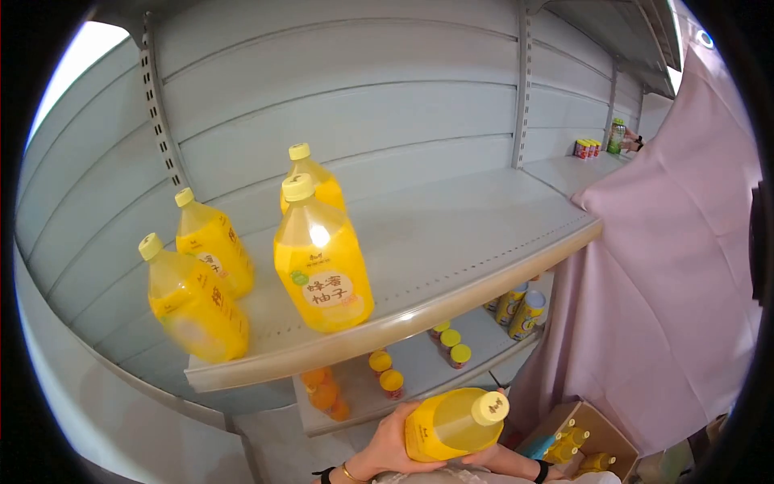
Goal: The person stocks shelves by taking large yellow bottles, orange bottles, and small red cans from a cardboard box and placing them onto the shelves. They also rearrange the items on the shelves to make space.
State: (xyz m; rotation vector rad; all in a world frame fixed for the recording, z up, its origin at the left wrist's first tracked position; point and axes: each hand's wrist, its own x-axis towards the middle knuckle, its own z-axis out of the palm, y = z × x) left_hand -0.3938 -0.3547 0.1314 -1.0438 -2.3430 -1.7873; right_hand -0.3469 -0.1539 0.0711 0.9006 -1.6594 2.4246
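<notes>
We hold a smooth, round plastic juice bottle low, below the shelf. Our left hand wraps its bottom; our right hand is mostly hidden underneath, so its grip is unclear. Four yellow bottles stand above. A cardboard box holds more.

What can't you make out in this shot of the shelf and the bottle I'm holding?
- Right hand: mostly hidden behind the held bottle, head view.
- Back bottle: label blocked by the front bottle.
- Far items: too small to identify.
- Box contents: partly cut off.
</notes>
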